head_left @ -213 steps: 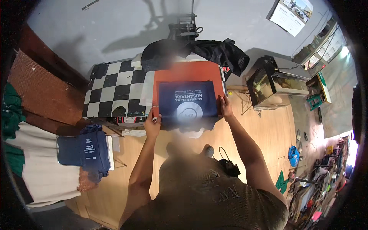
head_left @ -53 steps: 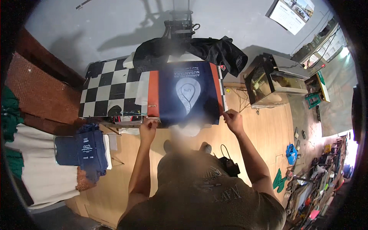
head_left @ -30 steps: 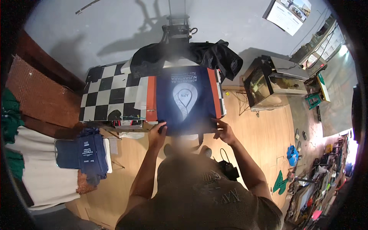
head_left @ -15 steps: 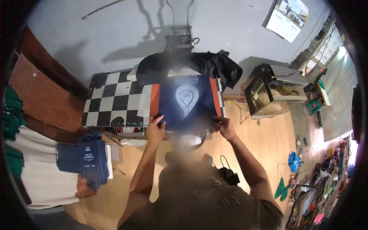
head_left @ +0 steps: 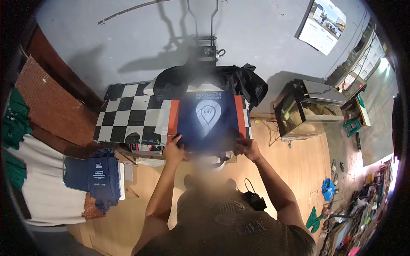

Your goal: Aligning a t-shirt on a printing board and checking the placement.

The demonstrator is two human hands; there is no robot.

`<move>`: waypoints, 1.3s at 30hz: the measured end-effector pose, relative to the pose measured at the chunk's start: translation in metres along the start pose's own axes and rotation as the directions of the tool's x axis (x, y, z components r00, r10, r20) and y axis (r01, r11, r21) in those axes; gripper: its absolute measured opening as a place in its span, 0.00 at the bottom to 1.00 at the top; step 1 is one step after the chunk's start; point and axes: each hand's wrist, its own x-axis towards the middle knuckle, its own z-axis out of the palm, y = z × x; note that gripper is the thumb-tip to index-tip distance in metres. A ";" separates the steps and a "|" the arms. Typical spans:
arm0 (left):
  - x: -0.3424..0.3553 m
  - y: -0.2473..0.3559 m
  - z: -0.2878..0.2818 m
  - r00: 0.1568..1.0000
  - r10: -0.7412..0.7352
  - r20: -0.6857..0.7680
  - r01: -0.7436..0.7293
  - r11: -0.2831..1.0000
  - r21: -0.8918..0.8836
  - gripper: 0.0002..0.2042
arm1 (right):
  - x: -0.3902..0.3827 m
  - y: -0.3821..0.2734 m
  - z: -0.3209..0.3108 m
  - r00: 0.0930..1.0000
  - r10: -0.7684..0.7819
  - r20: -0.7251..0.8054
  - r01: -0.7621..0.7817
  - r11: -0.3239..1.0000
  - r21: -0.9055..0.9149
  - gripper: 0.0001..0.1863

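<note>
A navy cloth with a pale pin-shaped print lies flat over an orange board, whose strips show along both sides. At its near left corner, my left hand is closed, thumb and fingers pinching the edge. My right hand pinches the near right corner in the same way. Both forearms reach in from below. A blurry smear over the middle of the picture hides part of the cloth's near edge. Under the board is a black-and-white checkered table.
Black fabric lies bunched behind the board, beneath a metal frame by the wall. A glass tank stands to the right. On the left, folded navy printed cloths rest beside a cream cloth. Clutter fills the far right.
My right hand has shifted slightly left and down along the cloth's near edge, its fingers curling in more. My left hand stays at its corner. The whole view has tilted slightly.
</note>
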 end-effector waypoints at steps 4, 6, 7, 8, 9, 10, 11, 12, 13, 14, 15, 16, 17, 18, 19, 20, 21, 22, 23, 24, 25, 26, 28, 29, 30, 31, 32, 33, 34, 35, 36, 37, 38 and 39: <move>-0.005 0.011 0.000 0.999 -0.043 -0.007 0.044 0.990 0.134 0.24 | 0.003 -0.002 -0.004 0.987 0.150 0.058 -0.153 0.987 0.053 0.18; -0.009 0.016 0.004 0.999 -0.015 -0.045 0.021 0.989 0.148 0.24 | 0.002 -0.003 -0.007 0.984 0.150 0.097 -0.165 0.971 0.176 0.20; -0.011 0.018 0.006 0.996 0.022 -0.081 -0.010 0.989 0.149 0.24 | 0.001 -0.003 -0.009 0.979 0.163 0.123 -0.187 0.958 0.219 0.21; -0.013 0.020 0.008 0.992 0.056 -0.116 -0.038 0.988 0.153 0.24 | 0.001 -0.003 -0.012 0.976 0.166 0.139 -0.199 0.941 0.273 0.21; -0.014 0.021 0.009 0.989 0.063 -0.131 -0.046 0.991 0.129 0.24 | 0.001 -0.003 -0.014 0.969 0.180 0.167 -0.226 0.922 0.314 0.22; -0.015 0.022 0.010 0.987 0.066 -0.143 -0.051 0.993 0.108 0.24 | 0.001 -0.003 -0.016 0.958 0.207 0.200 -0.269 0.893 0.361 0.23; -0.015 0.023 0.011 0.989 0.025 -0.144 -0.015 0.997 0.076 0.24 | 0.002 -0.004 -0.018 0.961 0.183 0.209 -0.249 0.901 0.354 0.24; -0.015 0.023 0.012 0.987 0.043 -0.154 -0.034 0.998 0.060 0.25 | 0.002 -0.004 -0.020 0.959 0.175 0.223 -0.248 0.901 0.356 0.24; -0.014 0.023 0.013 0.988 0.018 -0.150 -0.014 0.999 0.032 0.25 | 0.002 -0.005 -0.022 0.952 0.192 0.237 -0.268 0.899 0.346 0.25; -0.013 0.022 0.014 0.989 -0.011 -0.149 0.010 1.000 -0.004 0.25 | 0.002 -0.006 -0.023 0.952 0.179 0.250 -0.263 0.895 0.361 0.25; -0.011 0.020 0.015 0.984 0.030 -0.177 -0.024 0.999 0.031 0.25 | 0.003 -0.007 -0.025 0.947 0.189 0.260 -0.277 0.890 0.363 0.25; -0.010 0.018 0.016 0.977 0.067 -0.204 -0.056 0.997 0.062 0.24 | 0.003 -0.008 -0.026 0.943 0.202 0.263 -0.290 0.887 0.360 0.26; -0.009 0.016 0.018 0.968 0.105 -0.226 -0.086 0.992 0.092 0.24 | 0.003 -0.009 -0.027 0.942 0.197 0.272 -0.290 0.885 0.365 0.26; -0.008 0.013 0.020 0.970 0.084 -0.228 -0.067 0.994 0.082 0.24 | 0.003 -0.010 -0.028 0.941 0.194 0.276 -0.289 0.886 0.363 0.26; -0.008 0.011 0.022 0.971 0.064 -0.230 -0.049 0.996 0.070 0.24 | 0.003 -0.011 -0.028 0.940 0.202 0.276 -0.293 0.892 0.344 0.26; -0.008 0.009 0.023 0.971 0.045 -0.233 -0.032 0.998 0.058 0.24 | 0.002 -0.012 -0.029 0.937 0.198 0.286 -0.298 0.883 0.363 0.26; -0.008 0.007 0.024 0.976 0.028 -0.218 -0.020 0.999 0.039 0.25 | 0.002 -0.012 -0.029 0.934 0.204 0.292 -0.306 0.879 0.365 0.26; -0.009 0.007 0.025 0.979 0.014 -0.202 -0.009 1.000 0.023 0.25 | 0.002 -0.012 -0.029 0.936 0.196 0.294 -0.300 0.879 0.370 0.26; -0.009 0.006 0.025 0.983 0.003 -0.185 -0.002 1.000 0.010 0.26 | 0.002 -0.012 -0.029 0.933 0.200 0.300 -0.309 0.873 0.377 0.26; -0.010 0.007 0.025 0.982 0.021 -0.190 -0.012 0.999 0.045 0.26 | 0.003 -0.011 -0.028 0.935 0.191 0.299 -0.302 0.871 0.388 0.25; -0.011 0.008 0.025 0.981 0.041 -0.191 -0.026 0.996 0.083 0.26 | 0.003 -0.010 -0.028 0.937 0.191 0.294 -0.301 0.868 0.395 0.25; -0.012 0.010 0.024 0.985 0.035 -0.169 -0.016 0.993 0.114 0.26 | 0.003 -0.009 -0.027 0.935 0.196 0.296 -0.307 0.865 0.396 0.25; -0.014 0.012 0.021 0.991 0.040 -0.127 -0.023 0.991 0.131 0.26 | 0.005 -0.005 -0.025 0.925 0.268 0.270 -0.352 0.871 0.341 0.25; -0.014 0.012 0.020 0.996 0.017 -0.086 -0.006 0.992 0.127 0.25 | 0.005 -0.003 -0.024 0.938 0.220 0.266 -0.313 0.866 0.389 0.24; -0.015 0.011 0.018 0.998 0.014 -0.060 -0.007 0.992 0.122 0.26 | 0.005 -0.001 -0.023 0.944 0.218 0.246 -0.303 0.868 0.394 0.23; -0.014 0.010 0.016 0.997 0.053 -0.054 -0.048 0.995 0.088 0.27 | 0.004 0.002 -0.021 0.941 0.259 0.218 -0.324 0.874 0.363 0.23; -0.013 0.007 0.014 0.996 0.082 -0.030 -0.080 0.995 0.058 0.27 | 0.004 0.003 -0.019 0.955 0.213 0.205 -0.278 0.882 0.381 0.22; -0.012 0.004 0.011 0.996 0.091 -0.015 -0.091 0.996 0.018 0.28 | 0.003 0.004 -0.017 0.961 0.207 0.186 -0.263 0.893 0.365 0.22; -0.011 0.001 0.009 0.988 0.144 -0.056 -0.144 0.990 0.009 0.27 | 0.002 0.005 -0.015 0.957 0.252 0.142 -0.285 0.909 0.305 0.22; -0.010 -0.003 0.008 0.978 0.179 -0.107 -0.181 0.983 -0.014 0.27 | 0.001 0.004 -0.012 0.972 0.203 0.123 -0.234 0.896 0.377 0.21; -0.010 -0.007 0.009 0.964 0.210 -0.161 -0.219 0.975 -0.041 0.26 | 0.000 0.003 -0.009 0.975 0.207 0.079 -0.221 0.890 0.399 0.20; -0.011 -0.011 0.009 0.974 0.157 -0.163 -0.178 0.976 -0.127 0.25 | 0.000 0.002 -0.006 0.968 0.248 0.032 -0.240 0.882 0.405 0.19; -0.014 -0.016 0.010 0.983 0.097 -0.158 -0.129 0.969 -0.211 0.25 | -0.003 -0.001 -0.004 0.967 0.254 0.012 -0.238 0.890 0.389 0.18; -0.017 -0.020 0.011 0.993 -0.009 -0.119 -0.027 0.955 -0.296 0.24 | -0.003 -0.003 -0.001 0.968 0.249 -0.016 -0.227 0.906 0.358 0.18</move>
